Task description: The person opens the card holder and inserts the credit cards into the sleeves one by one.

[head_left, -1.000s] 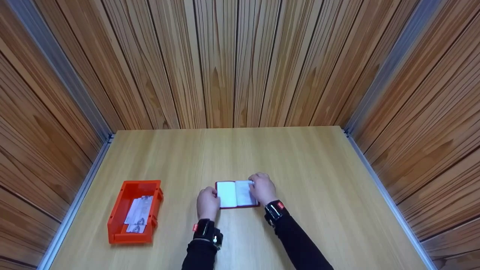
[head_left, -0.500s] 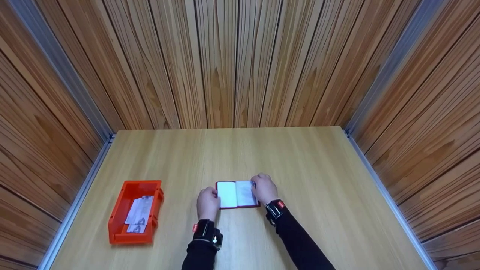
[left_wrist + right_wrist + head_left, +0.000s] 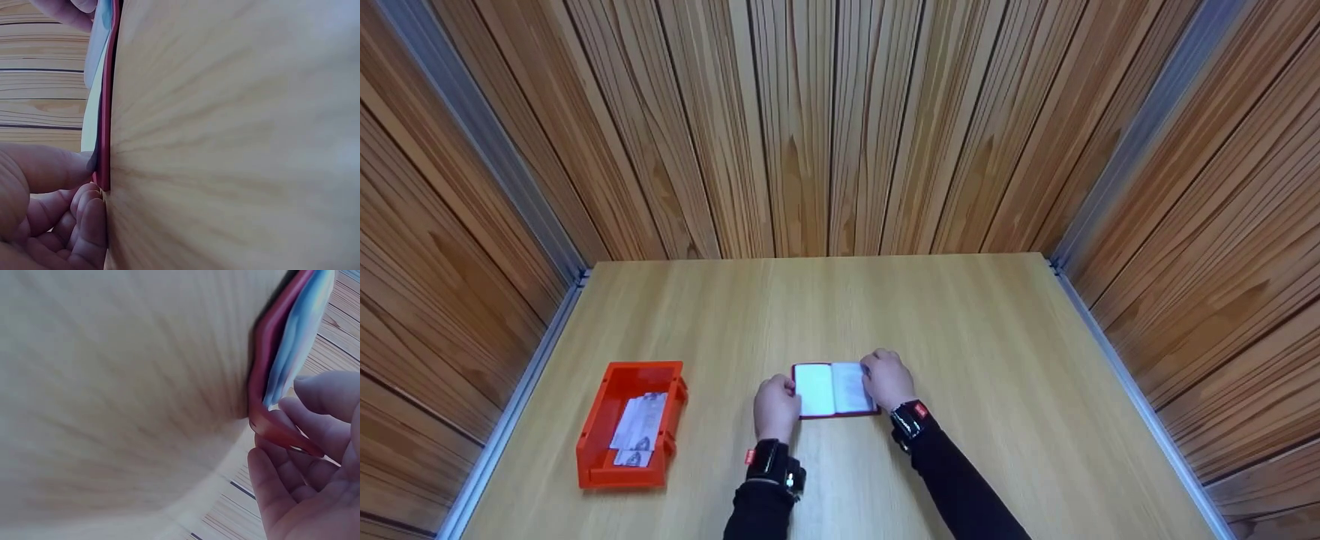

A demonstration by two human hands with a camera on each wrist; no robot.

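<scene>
A small red card holder (image 3: 833, 390) lies spread like a booklet on the table, its pale leaves facing up. My left hand (image 3: 776, 407) pinches its left edge. In the left wrist view, the thumb (image 3: 56, 167) is on top of the red cover (image 3: 106, 112) and curled fingers are beneath. At the other end, my right hand (image 3: 888, 379) grips the right edge. The right wrist view has the thumb (image 3: 326, 391) at the bluish layered leaves (image 3: 298, 337), with fingers curled under a bent red flap (image 3: 278, 432) that bears a small shiny spot.
An orange bin (image 3: 591, 450) stands on the table to the left, with several printed paper slips (image 3: 639, 424) inside. Wood-panelled walls (image 3: 810, 135) enclose the table (image 3: 960, 322) at the back and both sides, with metal rails (image 3: 1140, 397) along the side edges.
Very little differs. My right hand has shifted slightly to the right at the card holder's edge; my left hand and the bin stay in place.
</scene>
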